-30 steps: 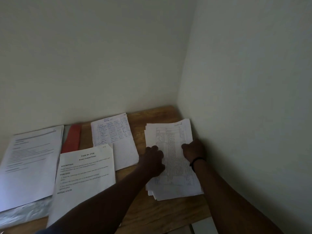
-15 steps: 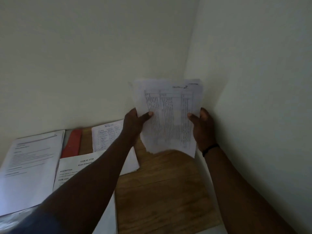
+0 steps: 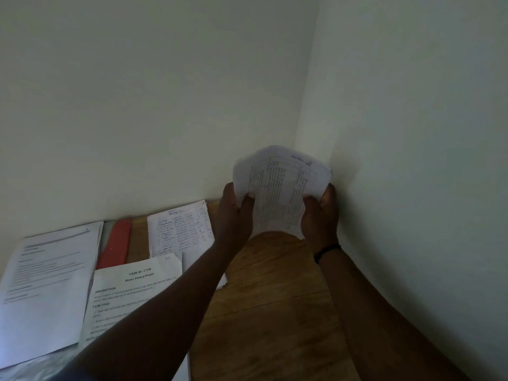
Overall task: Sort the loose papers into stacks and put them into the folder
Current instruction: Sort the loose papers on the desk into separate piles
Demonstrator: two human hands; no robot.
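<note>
Stack of white printed-table sheets (image 3: 277,193): held upright above the brown wooden counter (image 3: 275,298) in the wall corner, bowed. Left hand (image 3: 235,215) grip closed on its left edge; right hand (image 3: 320,215) grip closed on its right. Leftward, lying flat: handwritten sheet (image 3: 180,229), typed task page (image 3: 132,292), red flat folder (image 3: 114,246).

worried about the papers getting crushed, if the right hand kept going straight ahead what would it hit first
Probably the wall corner just behind the held stack of papers; the right hand looks close to it, though depth is unclear.

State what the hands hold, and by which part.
Both hands, left hand and right hand, grip the stack of printed papers by its side edges, near the bottom.
</note>
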